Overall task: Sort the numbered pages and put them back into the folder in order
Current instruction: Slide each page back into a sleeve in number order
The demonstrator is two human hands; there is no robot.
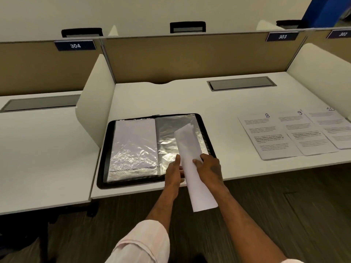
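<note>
Head view, listed as I am seeing it from the room.

Desk (pixel 171 99): a white top whose near edge is running just under the folder and the wrists. Open room is lying far of the folder, and between the folder and the loose pages.

Left divider (pixel 95 103), right divider (pixel 322 69), back panel (pixel 190 57): these are fencing the bay on three sides, so wide sideways sweeps are being limited. Cable hatch (pixel 241 83) is sitting flush at far right.

Folder (pixel 102 158): black-rimmed, lying open and flat at the near edge, left of centre. Filled pocket (pixel 134 141) on the left is holding a sheet. Empty pocket (pixel 167 133) on the right is shining and crinkling. It is likely limp, slippery film that is needing its mouth held open.

Loose pages (pixel 269 137): numbered 8, 9 and 10, lying overlapped at right, well apart from the folder.

Curled page (pixel 191 149): light and floppy, bowing into a loose tube, reaching from over the empty pocket out past the desk's near edge. It is likely creasing if squeezed, so the long edges near the middle are looking the safest hold.

Right hand (pixel 210 168): fingers are curling over the page's right edge, gripping it.

Left hand (pixel 173 170): lying against the page's left edge with one finger straight. Whether it is pinching paper or film, I cannot tell.
</note>
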